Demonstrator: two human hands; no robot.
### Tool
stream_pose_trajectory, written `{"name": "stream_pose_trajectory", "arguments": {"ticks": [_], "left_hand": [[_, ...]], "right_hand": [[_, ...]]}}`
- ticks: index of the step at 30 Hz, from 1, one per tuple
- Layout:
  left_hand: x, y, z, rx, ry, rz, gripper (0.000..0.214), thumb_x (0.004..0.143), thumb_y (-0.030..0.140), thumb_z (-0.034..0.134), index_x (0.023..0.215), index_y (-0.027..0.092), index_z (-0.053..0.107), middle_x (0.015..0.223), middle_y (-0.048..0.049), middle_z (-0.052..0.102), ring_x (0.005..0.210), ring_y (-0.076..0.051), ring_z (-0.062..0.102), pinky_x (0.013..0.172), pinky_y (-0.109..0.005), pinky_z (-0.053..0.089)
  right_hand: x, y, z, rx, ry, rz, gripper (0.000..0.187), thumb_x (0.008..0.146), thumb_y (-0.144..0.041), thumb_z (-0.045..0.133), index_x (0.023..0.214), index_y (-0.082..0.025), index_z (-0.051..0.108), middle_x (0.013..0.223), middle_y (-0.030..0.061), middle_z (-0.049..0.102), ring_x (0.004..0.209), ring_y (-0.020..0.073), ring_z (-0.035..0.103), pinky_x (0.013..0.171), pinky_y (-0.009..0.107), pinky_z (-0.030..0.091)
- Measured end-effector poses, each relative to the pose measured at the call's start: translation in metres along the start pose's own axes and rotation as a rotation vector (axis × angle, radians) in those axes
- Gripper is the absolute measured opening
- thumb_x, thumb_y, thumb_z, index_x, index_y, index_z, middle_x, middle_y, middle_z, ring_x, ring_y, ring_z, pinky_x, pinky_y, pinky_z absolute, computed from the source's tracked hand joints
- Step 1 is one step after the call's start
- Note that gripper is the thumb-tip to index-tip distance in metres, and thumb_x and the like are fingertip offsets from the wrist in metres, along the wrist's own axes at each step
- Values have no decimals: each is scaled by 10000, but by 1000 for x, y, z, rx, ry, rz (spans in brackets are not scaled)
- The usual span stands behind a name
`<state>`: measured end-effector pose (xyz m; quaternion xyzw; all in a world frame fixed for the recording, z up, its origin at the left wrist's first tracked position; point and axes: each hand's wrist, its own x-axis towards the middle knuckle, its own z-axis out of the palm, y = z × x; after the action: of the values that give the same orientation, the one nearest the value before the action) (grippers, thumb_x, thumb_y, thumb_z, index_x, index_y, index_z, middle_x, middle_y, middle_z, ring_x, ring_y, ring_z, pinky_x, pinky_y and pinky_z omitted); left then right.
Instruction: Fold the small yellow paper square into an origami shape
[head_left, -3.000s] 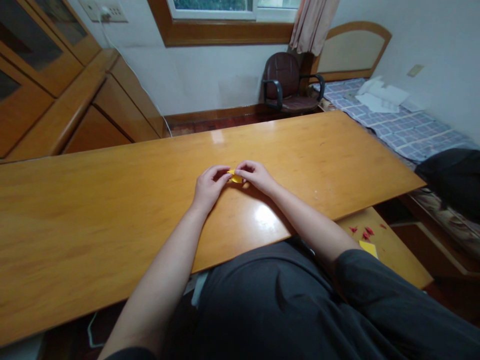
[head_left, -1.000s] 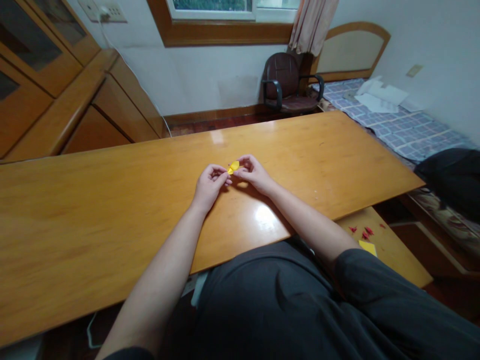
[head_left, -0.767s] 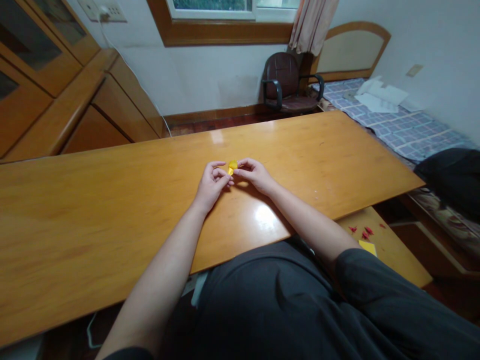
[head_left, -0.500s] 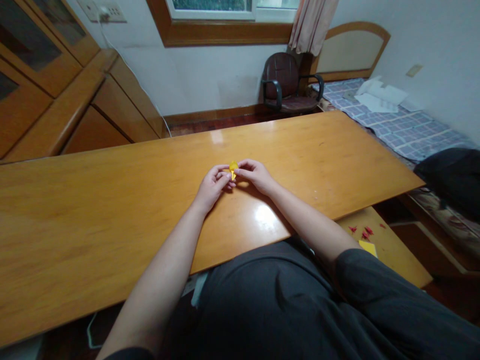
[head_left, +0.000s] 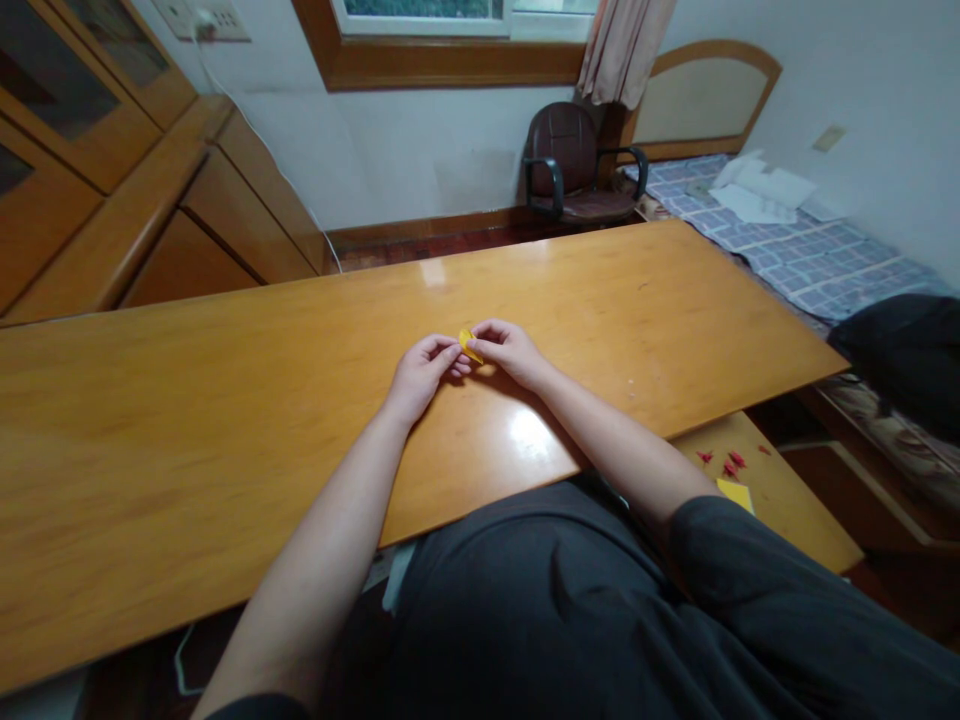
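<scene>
A small piece of folded yellow paper (head_left: 470, 345) is held just above the wooden table (head_left: 225, 420). My left hand (head_left: 429, 372) pinches its left side between thumb and fingers, the other fingers curled beneath. From the right, my right hand (head_left: 511, 350) grips the paper between thumb and forefinger. The fingertips cover part of the folds, so its exact shape is hard to make out.
Below the table's right edge, a lower board (head_left: 795, 510) bears several small red folded-paper pieces (head_left: 733, 465) and yellow paper sheets (head_left: 736, 494). A brown armchair (head_left: 566, 165) stands beyond the table. To the right are a bed (head_left: 795, 270) and a black bag (head_left: 904, 360).
The yellow paper has turned between my fingers and now slants down to the right, showing a different side. Both hands have stayed in nearly the same place.
</scene>
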<state>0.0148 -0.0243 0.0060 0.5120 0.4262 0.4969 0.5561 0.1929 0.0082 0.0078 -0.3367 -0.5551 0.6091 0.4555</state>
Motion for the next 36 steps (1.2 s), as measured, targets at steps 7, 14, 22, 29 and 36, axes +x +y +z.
{"name": "stream_pose_trajectory", "arguments": {"ticks": [7, 14, 22, 29, 36], "left_hand": [[1, 1, 0, 8, 26, -29, 348, 739, 421, 811, 864, 150, 632, 713, -25, 704, 627, -124, 665, 600, -234, 533], [2, 0, -3, 40, 22, -22, 339, 743, 427, 798, 874, 149, 654, 715, -25, 699, 601, -109, 636, 573, -222, 514], [2, 0, -9, 139, 19, -24, 283, 748, 397, 778, 866, 160, 679, 680, -5, 663, 581, -105, 572, 555, -215, 448], [0, 6, -13, 294, 3, 39, 296, 807, 470, 706, 858, 179, 697, 748, -17, 669, 639, -129, 564, 613, -243, 448], [-2, 11, -12, 457, 8, 137, 233, 738, 413, 775, 788, 190, 726, 731, -17, 639, 608, -125, 519, 544, -227, 395]], "right_hand": [[1, 0, 1, -19, 4, 10, 373, 658, -430, 825, 821, -179, 602, 777, -21, 664, 712, 110, 590, 702, 248, 487], [2, 6, -3, -66, -2, 29, 404, 689, -451, 818, 943, -188, 648, 774, -11, 687, 687, 122, 621, 672, 251, 509], [2, 2, -5, -119, -59, 38, 344, 703, -353, 798, 959, -173, 655, 776, -5, 674, 682, 114, 608, 603, 222, 489], [3, 2, -11, -50, -145, 87, 548, 638, -203, 812, 1113, -219, 538, 947, -27, 625, 635, 58, 576, 568, 195, 497], [3, 5, -11, -81, -301, 90, 583, 655, -193, 809, 1155, -216, 510, 929, -33, 640, 638, 52, 579, 591, 181, 497]]}}
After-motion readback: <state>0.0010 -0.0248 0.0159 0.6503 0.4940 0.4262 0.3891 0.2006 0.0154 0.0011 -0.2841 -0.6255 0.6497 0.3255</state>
